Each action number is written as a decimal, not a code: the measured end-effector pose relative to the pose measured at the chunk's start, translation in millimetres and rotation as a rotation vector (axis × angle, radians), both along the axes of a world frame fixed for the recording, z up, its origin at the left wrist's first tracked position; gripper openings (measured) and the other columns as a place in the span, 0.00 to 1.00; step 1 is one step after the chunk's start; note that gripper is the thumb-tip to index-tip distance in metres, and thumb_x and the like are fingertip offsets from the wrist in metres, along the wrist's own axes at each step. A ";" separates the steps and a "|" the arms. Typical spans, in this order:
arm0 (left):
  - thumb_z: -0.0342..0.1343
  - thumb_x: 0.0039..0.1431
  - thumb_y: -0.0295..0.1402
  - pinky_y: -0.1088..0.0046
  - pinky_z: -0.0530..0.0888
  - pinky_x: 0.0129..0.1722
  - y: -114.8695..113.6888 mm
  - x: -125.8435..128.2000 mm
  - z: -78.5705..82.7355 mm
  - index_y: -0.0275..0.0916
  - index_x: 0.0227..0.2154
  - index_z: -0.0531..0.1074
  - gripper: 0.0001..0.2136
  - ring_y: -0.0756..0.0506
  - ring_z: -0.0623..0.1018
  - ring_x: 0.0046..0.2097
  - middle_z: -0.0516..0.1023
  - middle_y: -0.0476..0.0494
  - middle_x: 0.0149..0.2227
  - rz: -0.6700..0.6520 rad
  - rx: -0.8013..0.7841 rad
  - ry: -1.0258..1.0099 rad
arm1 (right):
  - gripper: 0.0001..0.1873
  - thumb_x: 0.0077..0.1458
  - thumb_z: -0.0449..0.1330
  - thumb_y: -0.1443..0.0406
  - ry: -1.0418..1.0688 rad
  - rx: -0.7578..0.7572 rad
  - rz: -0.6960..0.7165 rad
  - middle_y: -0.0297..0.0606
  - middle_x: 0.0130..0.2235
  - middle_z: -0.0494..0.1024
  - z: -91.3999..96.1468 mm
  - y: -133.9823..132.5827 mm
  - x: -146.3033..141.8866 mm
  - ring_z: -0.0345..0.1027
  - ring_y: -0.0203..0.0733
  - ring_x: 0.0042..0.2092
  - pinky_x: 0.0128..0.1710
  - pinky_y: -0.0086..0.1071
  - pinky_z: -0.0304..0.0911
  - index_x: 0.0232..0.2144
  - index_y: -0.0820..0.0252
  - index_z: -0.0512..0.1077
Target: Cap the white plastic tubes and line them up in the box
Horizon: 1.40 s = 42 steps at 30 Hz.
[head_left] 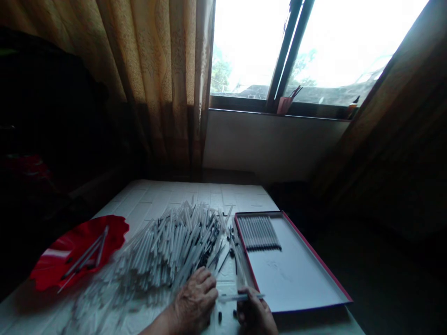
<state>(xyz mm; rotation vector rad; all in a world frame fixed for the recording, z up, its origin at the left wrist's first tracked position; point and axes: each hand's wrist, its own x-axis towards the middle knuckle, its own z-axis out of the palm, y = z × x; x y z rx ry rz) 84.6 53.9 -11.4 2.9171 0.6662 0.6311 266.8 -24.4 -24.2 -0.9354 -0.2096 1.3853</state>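
Note:
My right hand is closed around a clear pen with a dark tip, held roughly level in front of the shallow box. The pen's left end lies close to my left hand. That hand's fingers are curled at the near edge of a big heap of clear pen barrels; whatever is under the fingers is hidden. Small black caps lie on the table between the hands. Inside the white box with a red rim, a row of pens lies side by side, dark ends toward me.
A red wavy-edged plate at the left holds several pens. Loose black pieces and thin refills lie between the heap and the box. The white brick-patterned table reaches toward the wall. A pink cup stands on the window sill.

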 end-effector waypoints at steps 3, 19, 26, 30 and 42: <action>0.53 0.58 0.27 0.61 0.58 0.62 8.5 -29.7 15.8 0.43 0.35 0.70 0.05 0.45 0.72 0.49 0.77 0.50 0.43 -0.056 -0.024 0.037 | 0.23 0.32 0.76 0.52 -0.019 0.008 -0.053 0.32 0.17 0.75 4.0 -0.2 -8.2 0.65 0.30 0.16 0.15 0.20 0.52 0.26 0.61 0.76; 0.52 0.63 0.31 0.59 0.53 0.65 -17.9 -86.3 -6.6 0.43 0.47 0.72 0.11 0.42 0.71 0.57 0.78 0.49 0.52 0.018 0.335 0.024 | 0.23 0.26 0.78 0.56 0.143 0.049 -0.174 0.31 0.24 0.81 25.3 34.2 -41.2 0.73 0.36 0.26 0.32 0.30 0.69 0.27 0.59 0.78; 0.56 0.61 0.34 0.53 0.56 0.63 -26.9 -78.3 -21.5 0.52 0.45 0.73 0.10 0.40 0.70 0.58 0.77 0.51 0.52 0.089 0.171 -0.016 | 0.23 0.25 0.78 0.56 0.137 0.026 -0.182 0.28 0.19 0.77 25.2 32.5 -43.6 0.71 0.33 0.23 0.26 0.27 0.67 0.26 0.59 0.77; 0.54 0.62 0.27 0.54 0.58 0.63 2.4 -84.8 9.1 0.49 0.45 0.73 0.12 0.41 0.66 0.62 0.76 0.49 0.54 0.042 0.046 0.029 | 0.24 0.26 0.78 0.56 0.109 0.038 -0.177 0.29 0.20 0.77 22.5 31.8 -41.8 0.72 0.35 0.24 0.28 0.29 0.69 0.27 0.60 0.77; 0.51 0.64 0.31 0.49 0.58 0.62 61.9 -64.5 23.3 0.43 0.39 0.75 0.08 0.40 0.69 0.58 0.81 0.47 0.46 0.071 0.067 -0.042 | 0.19 0.32 0.76 0.58 0.178 0.093 -0.137 0.27 0.21 0.77 13.8 30.5 -28.2 0.72 0.34 0.26 0.33 0.31 0.70 0.28 0.58 0.78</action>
